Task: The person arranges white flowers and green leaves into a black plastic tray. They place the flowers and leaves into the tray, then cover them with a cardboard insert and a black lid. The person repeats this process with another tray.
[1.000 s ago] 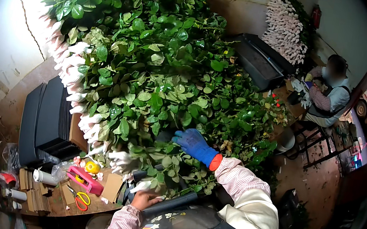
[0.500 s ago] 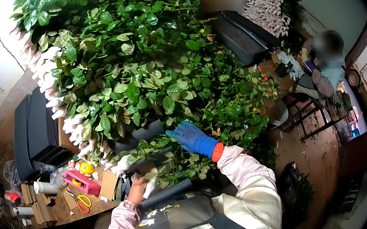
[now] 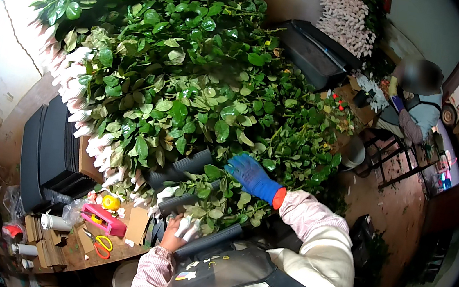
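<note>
My bare left hand [image 3: 173,235] is low in the middle, its fingers curled against white-wrapped flower heads [image 3: 189,228] at the end of a small leafy bunch [image 3: 218,203]. The bunch lies across dark trough-like holders [image 3: 210,240]. My right hand [image 3: 257,178], in a blue glove with an orange cuff, lies with fingers outstretched at the bunch's far edge, touching leaves; nothing shows in its grip. Beyond both hands rises a large pile of leafy flower stems [image 3: 172,88], with wrapped pale heads [image 3: 80,99] along its left side.
Left of me, a wooden table [image 3: 126,255] bears scissors [image 3: 101,243], a pink tape dispenser [image 3: 104,220], a yellow round object [image 3: 110,203] and cardboard pieces. Dark stacked sheets [image 3: 49,153] stand behind. A seated person [image 3: 419,105] works at the far right, near a bucket [image 3: 353,153].
My right hand has shifted slightly right, uncovering more of the bunch. Two wrapped heads now show beside my left hand, where one showed before. The whole view has shifted a little.
</note>
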Available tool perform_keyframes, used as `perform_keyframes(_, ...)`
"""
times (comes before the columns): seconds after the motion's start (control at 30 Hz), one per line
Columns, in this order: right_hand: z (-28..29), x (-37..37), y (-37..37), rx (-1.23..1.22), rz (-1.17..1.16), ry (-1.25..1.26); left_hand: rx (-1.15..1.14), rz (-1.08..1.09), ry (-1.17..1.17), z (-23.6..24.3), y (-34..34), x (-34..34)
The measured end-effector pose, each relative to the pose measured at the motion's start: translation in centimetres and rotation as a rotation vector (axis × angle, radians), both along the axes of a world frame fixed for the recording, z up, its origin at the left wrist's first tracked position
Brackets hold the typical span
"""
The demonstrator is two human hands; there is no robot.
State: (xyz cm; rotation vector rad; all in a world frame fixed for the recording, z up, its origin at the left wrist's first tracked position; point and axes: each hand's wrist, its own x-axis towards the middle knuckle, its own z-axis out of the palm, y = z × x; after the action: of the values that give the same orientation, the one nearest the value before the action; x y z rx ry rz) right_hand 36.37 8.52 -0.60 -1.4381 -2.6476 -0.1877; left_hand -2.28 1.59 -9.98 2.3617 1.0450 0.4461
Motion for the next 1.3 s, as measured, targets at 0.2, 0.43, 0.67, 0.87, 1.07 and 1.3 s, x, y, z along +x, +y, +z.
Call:
perform_keyframes(0.2,3.9,2.2,0.8,-0.130,0.053,0.345,-0.350,0.064,-0.022,0.9,-0.6,-0.8)
perform_keyframes(0.43,15.4,4.8,2.8,0.207,-0.115,0.481,-0.188,-0.033,-0.027,2.0,0.2,0.2)
perform_keyframes(0.67,19.5,-0.8,6.5,0.293,-0.026,0.309,-0.200,-0.027,-0.023,2.2,0.1,-0.1)
perform_keyframes(0.87,24.9,-5.9,8.7,0.613,0.056,0.140,-0.200,-0.004,-0.019,2.1,-0.5,-0.4)
perform_keyframes(1.07,37.7,-8.1,22.4,1.054,0.160,0.274,-0.193,-0.002,-0.053,2.1,-0.3,-0.1)
perform_keyframes(1.3,34.7,-11.4,35.4,0.418,-0.186,0.105,-0.203,0.007,0.018,2.8,-0.6,-0.3)
